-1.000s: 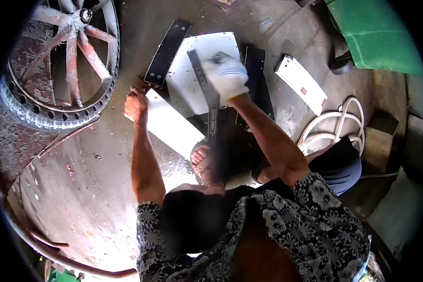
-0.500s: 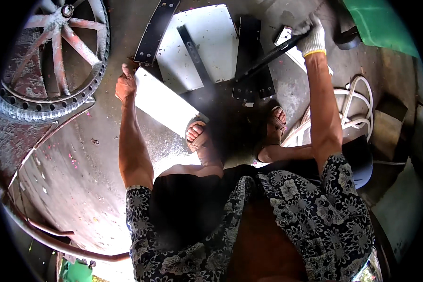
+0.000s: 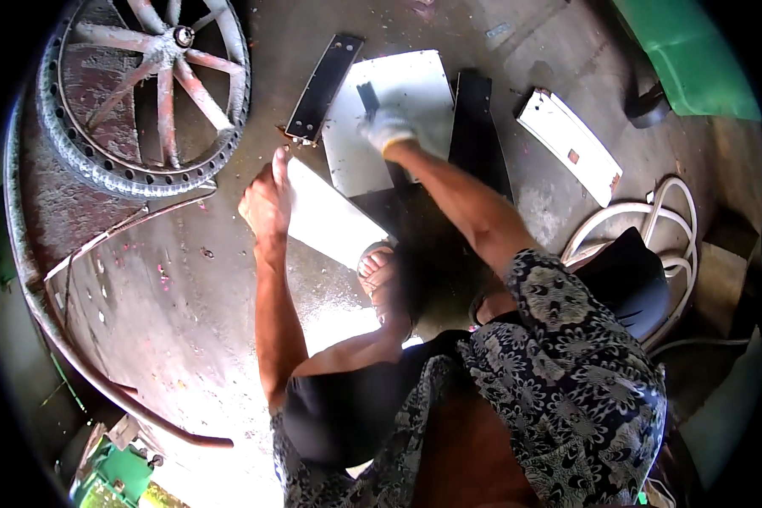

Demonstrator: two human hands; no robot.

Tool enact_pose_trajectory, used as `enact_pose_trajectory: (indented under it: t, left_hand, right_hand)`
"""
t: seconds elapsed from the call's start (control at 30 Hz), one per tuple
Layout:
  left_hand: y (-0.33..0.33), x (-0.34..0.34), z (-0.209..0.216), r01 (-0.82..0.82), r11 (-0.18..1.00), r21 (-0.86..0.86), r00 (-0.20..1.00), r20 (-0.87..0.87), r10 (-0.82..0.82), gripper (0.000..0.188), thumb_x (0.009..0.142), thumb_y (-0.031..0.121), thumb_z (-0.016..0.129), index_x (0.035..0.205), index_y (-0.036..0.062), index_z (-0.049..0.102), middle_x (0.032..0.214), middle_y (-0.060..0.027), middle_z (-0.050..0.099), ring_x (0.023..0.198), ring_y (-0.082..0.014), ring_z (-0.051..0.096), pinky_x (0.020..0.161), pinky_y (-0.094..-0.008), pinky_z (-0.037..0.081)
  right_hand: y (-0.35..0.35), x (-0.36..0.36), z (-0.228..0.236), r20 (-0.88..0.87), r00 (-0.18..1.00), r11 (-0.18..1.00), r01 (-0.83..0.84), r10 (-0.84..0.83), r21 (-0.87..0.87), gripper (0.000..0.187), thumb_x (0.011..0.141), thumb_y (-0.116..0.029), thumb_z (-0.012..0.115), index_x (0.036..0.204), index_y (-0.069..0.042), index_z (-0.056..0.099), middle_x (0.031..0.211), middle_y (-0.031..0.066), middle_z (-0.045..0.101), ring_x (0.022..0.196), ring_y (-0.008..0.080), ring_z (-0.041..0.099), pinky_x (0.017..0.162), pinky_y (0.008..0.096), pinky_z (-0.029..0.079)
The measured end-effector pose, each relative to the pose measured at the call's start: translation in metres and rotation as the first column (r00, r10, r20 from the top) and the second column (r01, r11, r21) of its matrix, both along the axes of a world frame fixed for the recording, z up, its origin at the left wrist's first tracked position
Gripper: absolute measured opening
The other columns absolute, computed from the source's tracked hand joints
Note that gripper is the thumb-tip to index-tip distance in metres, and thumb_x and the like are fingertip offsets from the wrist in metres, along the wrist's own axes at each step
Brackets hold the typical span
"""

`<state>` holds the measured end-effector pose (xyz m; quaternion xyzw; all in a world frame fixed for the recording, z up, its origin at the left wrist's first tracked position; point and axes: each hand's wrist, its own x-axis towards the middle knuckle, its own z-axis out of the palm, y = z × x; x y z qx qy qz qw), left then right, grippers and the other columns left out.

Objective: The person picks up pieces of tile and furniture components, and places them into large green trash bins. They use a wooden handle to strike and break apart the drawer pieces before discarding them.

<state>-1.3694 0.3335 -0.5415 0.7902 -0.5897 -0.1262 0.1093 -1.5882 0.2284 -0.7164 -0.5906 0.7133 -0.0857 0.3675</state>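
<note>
I see a wheel [image 3: 162, 55] over to the person's left. Straight ahead lies a panel [image 3: 432, 118], the right hand [image 3: 389, 131] over it, one strip [image 3: 324, 89] on its left, another strip [image 3: 480, 131] on its right. Nearer, a board [image 3: 334, 220] runs between the left hand [image 3: 265, 203] and left foot [image 3: 377, 264]. Farther right lies a plate [image 3: 559, 135], with a hose [image 3: 687, 212] just behind it, nearer the person.

Beyond the left foot [image 3: 376, 269] and to its left, the bare left hand [image 3: 267, 206] is curled, thumb [image 3: 280, 163] pointing away; farther beyond that foot, the gloved right hand [image 3: 387, 129] is blurred, its forearm [image 3: 450, 193] slanting leftward.
</note>
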Motion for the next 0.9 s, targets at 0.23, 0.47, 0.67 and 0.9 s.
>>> enact_pose_trajectory:
  t: [0.23,0.47,0.67,0.9]
  left_hand:
    - [0.029,0.037,0.002,-0.152,0.985,-0.084,0.984,0.076,0.158,0.063,0.104,0.066,0.041,0.108,0.016,0.08,0.101,-0.0137,0.078,0.097,-0.0358,0.073,0.088,-0.045,0.056]
    - [-0.037,0.069,-0.034,-0.273,0.96,0.061,0.945,0.204,0.256,0.082,0.096,0.081,0.037,0.117,0.0128,0.077,0.106,-0.0285,0.073,0.105,-0.0506,0.068,0.092,-0.0556,0.052]
    - [-0.099,0.121,-0.109,-0.081,0.993,0.088,0.987,0.145,0.068,0.08,0.102,0.073,0.032,0.126,0.0085,0.072,0.113,-0.0292,0.071,0.109,-0.0515,0.066,0.091,-0.0572,0.053]
    - [-0.128,0.128,-0.182,0.119,0.98,0.159,0.984,0.112,-0.138,0.068,0.104,0.059,0.036,0.106,0.0037,0.076,0.1,-0.0308,0.072,0.098,-0.0494,0.069,0.081,-0.0597,0.053]
  right_hand:
    - [0.026,-0.017,-0.029,0.011,0.997,0.997,-0.072,0.072,-0.038,0.038,0.089,-0.029,0.06,0.11,-0.001,0.075,0.104,0.0279,0.073,0.102,0.0438,0.071,0.086,0.0496,0.057]
    - [0.01,-0.082,0.048,0.13,0.991,0.999,-0.042,0.038,0.024,0.041,0.087,-0.038,0.065,0.106,-0.004,0.077,0.114,0.0239,0.073,0.108,0.0426,0.07,0.094,0.0471,0.055]
    - [-0.04,-0.225,0.137,0.113,0.994,1.0,-0.008,0.011,-0.03,0.043,0.077,-0.04,0.069,0.093,0.0,0.077,0.104,0.0275,0.072,0.099,0.0441,0.07,0.083,0.046,0.055]
    - [0.063,-0.36,0.115,-0.121,0.992,0.908,0.065,-0.015,0.415,0.031,0.078,-0.031,0.077,0.092,-0.002,0.078,0.095,0.018,0.075,0.089,0.0313,0.071,0.081,0.0418,0.052]
